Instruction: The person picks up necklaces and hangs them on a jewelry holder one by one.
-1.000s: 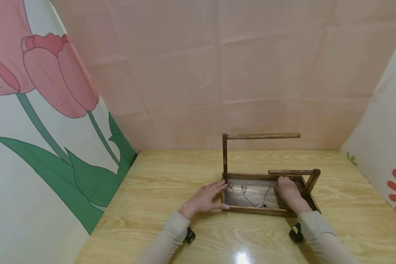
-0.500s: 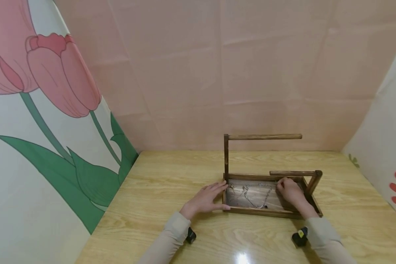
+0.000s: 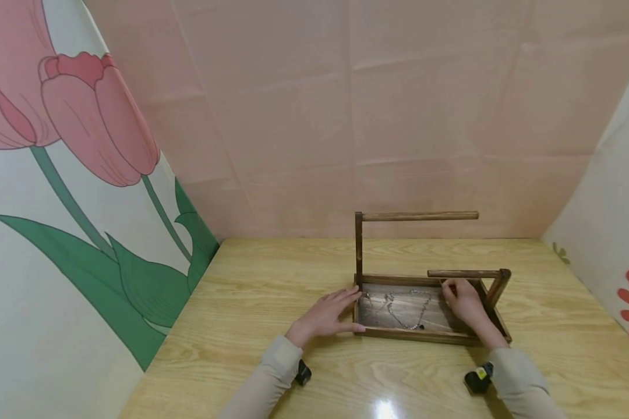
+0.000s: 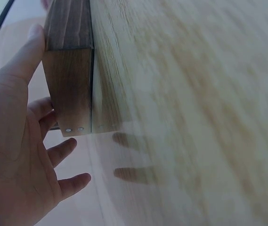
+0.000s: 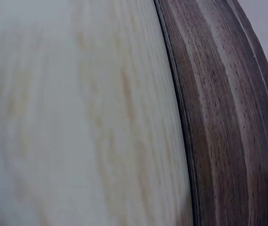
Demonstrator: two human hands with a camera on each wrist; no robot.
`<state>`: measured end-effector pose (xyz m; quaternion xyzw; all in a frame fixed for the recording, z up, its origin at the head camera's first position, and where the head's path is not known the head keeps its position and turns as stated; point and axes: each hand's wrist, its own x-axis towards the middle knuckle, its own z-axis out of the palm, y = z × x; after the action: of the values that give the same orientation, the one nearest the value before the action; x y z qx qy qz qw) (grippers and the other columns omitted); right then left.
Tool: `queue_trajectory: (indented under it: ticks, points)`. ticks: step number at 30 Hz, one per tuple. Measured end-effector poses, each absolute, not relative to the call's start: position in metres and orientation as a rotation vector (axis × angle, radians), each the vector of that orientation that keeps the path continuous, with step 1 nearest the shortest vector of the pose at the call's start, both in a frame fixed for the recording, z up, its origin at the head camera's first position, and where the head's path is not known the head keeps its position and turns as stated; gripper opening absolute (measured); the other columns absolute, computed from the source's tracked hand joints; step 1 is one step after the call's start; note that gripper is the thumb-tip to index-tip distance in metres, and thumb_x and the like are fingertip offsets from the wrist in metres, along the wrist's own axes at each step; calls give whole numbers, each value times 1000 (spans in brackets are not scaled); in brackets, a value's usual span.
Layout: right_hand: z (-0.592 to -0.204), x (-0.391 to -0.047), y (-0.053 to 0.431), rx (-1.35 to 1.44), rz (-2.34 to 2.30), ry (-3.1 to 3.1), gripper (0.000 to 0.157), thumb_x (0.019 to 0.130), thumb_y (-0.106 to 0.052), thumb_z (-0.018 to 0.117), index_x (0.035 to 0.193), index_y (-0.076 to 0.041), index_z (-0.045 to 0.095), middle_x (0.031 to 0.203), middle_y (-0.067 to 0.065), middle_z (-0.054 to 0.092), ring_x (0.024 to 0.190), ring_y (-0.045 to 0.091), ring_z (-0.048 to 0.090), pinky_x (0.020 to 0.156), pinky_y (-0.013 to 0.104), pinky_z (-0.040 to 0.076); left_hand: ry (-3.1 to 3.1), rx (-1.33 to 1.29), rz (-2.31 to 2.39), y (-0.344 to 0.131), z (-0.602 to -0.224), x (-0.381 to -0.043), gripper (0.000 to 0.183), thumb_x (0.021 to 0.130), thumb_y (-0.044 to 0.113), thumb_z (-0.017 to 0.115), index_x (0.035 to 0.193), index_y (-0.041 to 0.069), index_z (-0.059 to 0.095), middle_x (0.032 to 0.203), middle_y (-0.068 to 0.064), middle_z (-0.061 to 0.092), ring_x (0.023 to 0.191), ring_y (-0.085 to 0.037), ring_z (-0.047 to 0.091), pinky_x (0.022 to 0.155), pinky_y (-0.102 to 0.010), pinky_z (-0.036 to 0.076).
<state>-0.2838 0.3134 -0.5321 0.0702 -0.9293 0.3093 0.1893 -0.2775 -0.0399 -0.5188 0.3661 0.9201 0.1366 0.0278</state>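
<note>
- Right hand [image 3: 465,302]: I found it inside the wooden tray [image 3: 419,335], thumb and forefinger bent close together; I could not tell whether they held anything. Its wrist view gave no sight of the fingers.
- Left hand [image 3: 322,314]: fingers spread wide, touching the end of the tray opposite the right hand.
- Contents: a silver-coloured chain [image 3: 407,327] lay looped on the tray floor, left of the right hand; small gold-coloured pieces [image 3: 367,296] lay near the left fingertips.
- Step in hand, in my judgement: the right hand was working at small items while the left steadied the tray. The next move called for a fine pinch and a slow lift.
- Edges: the short bar [image 3: 463,273] ran just beyond the right knuckles; the near rim crossed below that wrist. The long bar [image 3: 420,216] stood higher, beyond both hands.
- Open room: I noted most of it on the tabletop [image 3: 272,267], left of the left hand.
</note>
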Motion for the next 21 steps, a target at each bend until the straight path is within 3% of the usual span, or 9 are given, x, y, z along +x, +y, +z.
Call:
queue_trajectory:
  ticks: [7,15,21]
  points:
    - [-528,-277,314,154,997,-2685,30,94,-23,36,101,3,49,72,11,54,53,13,46,48,28,37,2838,1137,423,-40,-519,-278,85,73,75,31,141,28,10,146,14,4,133,-22,16,102,-52,23]
    - [-531,-278,320,120,1212,-2656,35,95,-28,32,101,3,47,84,19,62,62,17,55,46,23,42,2833,1143,430,-40,-521,-279,84,73,75,31,141,28,10,146,14,5,133,-22,16,102,-52,23]
    - [-530,-279,323,121,1319,-2613,37,95,-28,33,102,5,47,82,18,60,67,12,56,51,22,44,2833,1143,436,-40,-519,-278,84,74,74,32,141,28,10,146,14,5,133,-21,16,102,-52,23]
